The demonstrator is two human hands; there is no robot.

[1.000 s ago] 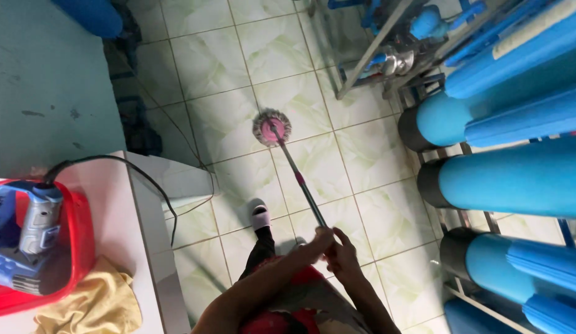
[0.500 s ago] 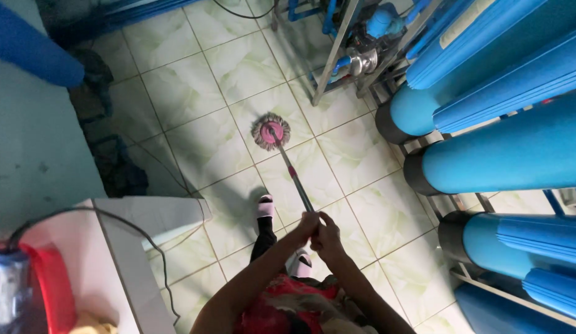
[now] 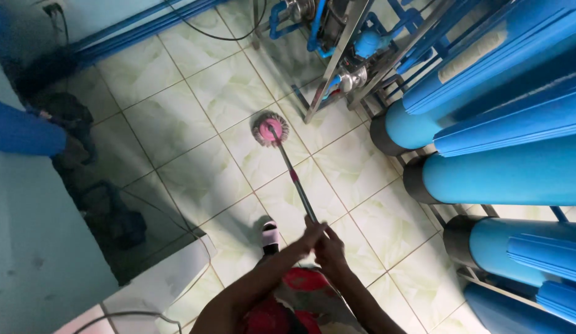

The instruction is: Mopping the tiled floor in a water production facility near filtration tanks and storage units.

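Observation:
Both my hands grip the metal handle of a mop (image 3: 292,176). My left hand (image 3: 312,233) is higher on the pole and my right hand (image 3: 330,250) sits just below it. The round pink-and-grey mop head (image 3: 269,128) rests on the pale green floor tiles (image 3: 176,124), in front of me near the metal frame. My foot in a pink-and-white sandal (image 3: 270,235) stands beside the pole.
Large blue cylinders (image 3: 504,167) lie stacked along the right. A metal frame with blue pipes and fittings (image 3: 337,55) stands at the top. Dark objects (image 3: 108,216) and a blue tank (image 3: 22,133) sit at the left, and a white counter corner (image 3: 158,284) is near my legs.
My view has tilted forward, so the red bucket and yellow cloth on the counter have left the frame. The mop head has moved farther along the tiles toward the metal frame.

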